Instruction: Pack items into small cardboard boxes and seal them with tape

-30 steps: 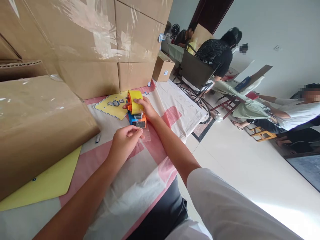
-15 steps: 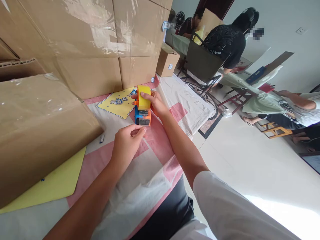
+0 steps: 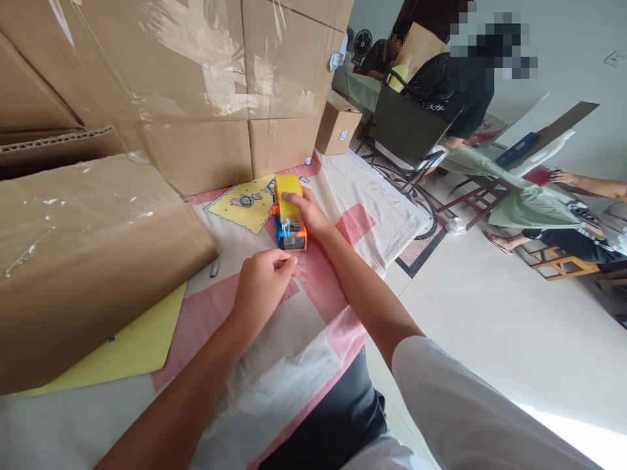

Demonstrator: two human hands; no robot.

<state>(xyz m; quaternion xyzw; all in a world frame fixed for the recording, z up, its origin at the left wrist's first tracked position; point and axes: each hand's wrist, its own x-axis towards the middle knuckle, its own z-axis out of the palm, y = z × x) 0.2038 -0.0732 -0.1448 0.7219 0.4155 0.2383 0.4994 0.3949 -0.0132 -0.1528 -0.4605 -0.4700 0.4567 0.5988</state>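
My right hand (image 3: 309,207) is wrapped round a tape dispenser (image 3: 292,242), orange and blue with a wide yellow roll (image 3: 288,189) on it. Just below its front end, my left hand (image 3: 269,277) is closed in a pinch, thumb against the fingers. What the pinch holds looks like clear tape from the dispenser, though the strip is hard to see. Behind the dispenser, a yellow patterned sheet (image 3: 245,209) lies flat on the pink and white cloth (image 3: 274,365), partly covered by the dispenser.
Large cardboard boxes wrapped in clear film (image 3: 196,150) stand at the back. A cardboard box (image 3: 98,261) fills the left over a yellow sheet (image 3: 142,346). A small carton (image 3: 337,124) stands behind. A seated person (image 3: 435,85) and a chair (image 3: 411,124) are further off.
The whole view has shifted, so everything sits further right. The dispenser has tipped slightly in my right hand, showing more of its front. Both hands keep their grip.
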